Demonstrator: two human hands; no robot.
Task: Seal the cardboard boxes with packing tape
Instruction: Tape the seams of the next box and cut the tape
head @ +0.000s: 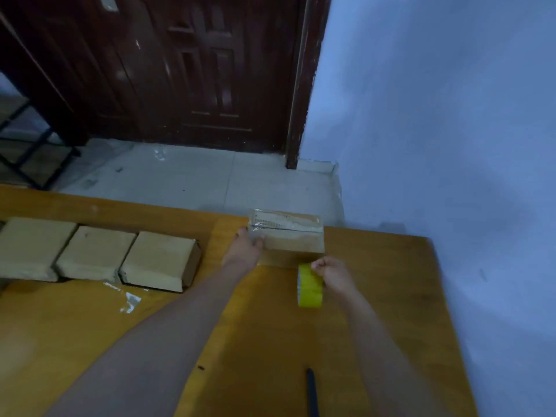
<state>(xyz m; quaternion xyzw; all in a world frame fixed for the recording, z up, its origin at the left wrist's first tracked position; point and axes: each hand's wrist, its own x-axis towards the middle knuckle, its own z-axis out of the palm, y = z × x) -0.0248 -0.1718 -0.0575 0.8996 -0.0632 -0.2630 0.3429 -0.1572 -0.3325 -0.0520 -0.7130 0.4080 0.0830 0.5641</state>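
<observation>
A small cardboard box (293, 239) stands near the far edge of the yellow wooden table (376, 296), with clear tape shining on its top. My left hand (245, 246) holds the box's left end, fingers against its side. My right hand (331, 273) grips a yellow roll of packing tape (310, 285) just in front of the box's right corner. Whether a strip of tape runs from the roll to the box is too dim to tell.
Three more cardboard boxes (96, 254) lie in a row at the table's left. A scrap of clear tape (131, 300) sits in front of them. A dark slim tool (313, 392) lies near the front edge. A wall (451, 115) stands close on the right, a dark door (195, 70) beyond the table.
</observation>
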